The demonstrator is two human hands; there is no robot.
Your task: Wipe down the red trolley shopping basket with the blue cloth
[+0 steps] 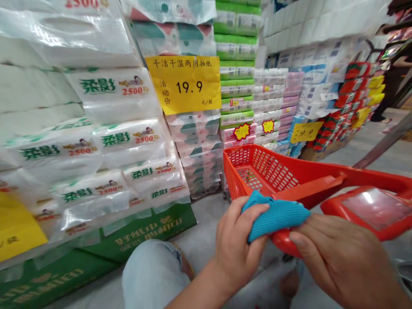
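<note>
A blue textured cloth lies bunched over the near end of a red shopping cart's handle. My left hand is closed on the cloth, with fingers curled over its left end. On the other side, my right hand wraps round the red handle, its thumb along the near side and its knuckles touching the cloth's right end. Most of the right fingers are hidden from view. Beyond both hands is the cart's red plastic basket, with slotted walls.
White tissue packs are stacked on a green base at the left. A yellow price sign hangs on the stack beside them. Green packs and red packs line the aisle. A person stands at the far right.
</note>
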